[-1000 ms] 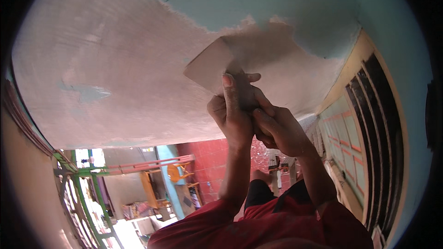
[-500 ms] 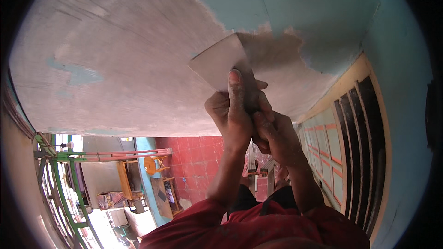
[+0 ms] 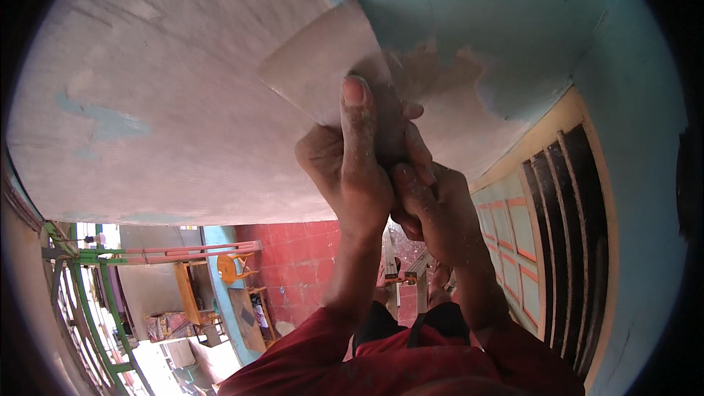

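Surface, two hands, one scraper clamped between them

Surface fills the upper frame: one pale scraped area, one big blue area upper right, one small blue patch at left. Red floor shows below its edge. Slatted panel at right, green bars lower left, one orange stool near the floor's left side.

Two arms, two red sleeves, both from the lower edge, elbows bent, forearms raised and converging mid-frame. Left hand: thumb up, lying along the near face of the scraper; fingers curled round behind, fingertips showing on the right side. Grip clamped on the handle and blade base. Right hand: just below and right, touching the left, thumb pressed in at the lower handle, fingers folded. Grip clamped there too; the handle's very end is hidden in the hands.

One scraper: wide flat blade past the left thumb tip, pointing up and left, tilted; dark handle inside the grip. Blade overlaps the pale area, top corner at the blue border. Can't tell if its edge touches the surface.
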### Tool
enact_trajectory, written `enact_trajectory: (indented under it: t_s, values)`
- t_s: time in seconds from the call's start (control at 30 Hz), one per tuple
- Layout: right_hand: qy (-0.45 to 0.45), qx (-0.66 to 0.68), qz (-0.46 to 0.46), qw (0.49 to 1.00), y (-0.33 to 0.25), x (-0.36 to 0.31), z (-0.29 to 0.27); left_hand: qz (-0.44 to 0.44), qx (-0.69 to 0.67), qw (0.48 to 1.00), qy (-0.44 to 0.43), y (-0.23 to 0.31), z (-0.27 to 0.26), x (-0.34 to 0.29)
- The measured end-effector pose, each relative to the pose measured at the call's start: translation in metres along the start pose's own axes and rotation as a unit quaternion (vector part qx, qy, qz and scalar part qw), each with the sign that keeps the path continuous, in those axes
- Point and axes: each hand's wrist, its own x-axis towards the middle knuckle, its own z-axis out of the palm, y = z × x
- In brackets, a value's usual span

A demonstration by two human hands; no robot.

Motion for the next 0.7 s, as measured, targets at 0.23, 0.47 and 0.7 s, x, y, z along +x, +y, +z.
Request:
enact_trajectory:
  t_s: [0.23, 0.47, 0.7]
  values:
    - [-0.008, 0.097, 0.051, 0.994, 0.026, -0.017, 0.0, -0.065, 0.032, 0.997, 0.018, -0.015, -0.009, -0.022]
    - [-0.009, 0.104, 0.092, 0.99, 0.008, -0.021, -0.001, -0.06, 0.035, 0.997, 0.022, -0.005, -0.004, -0.02]
    - [0.005, 0.098, 0.068, 0.993, -0.008, -0.016, 0.002, -0.057, 0.03, 0.998, 0.014, 0.009, 0.003, -0.012]
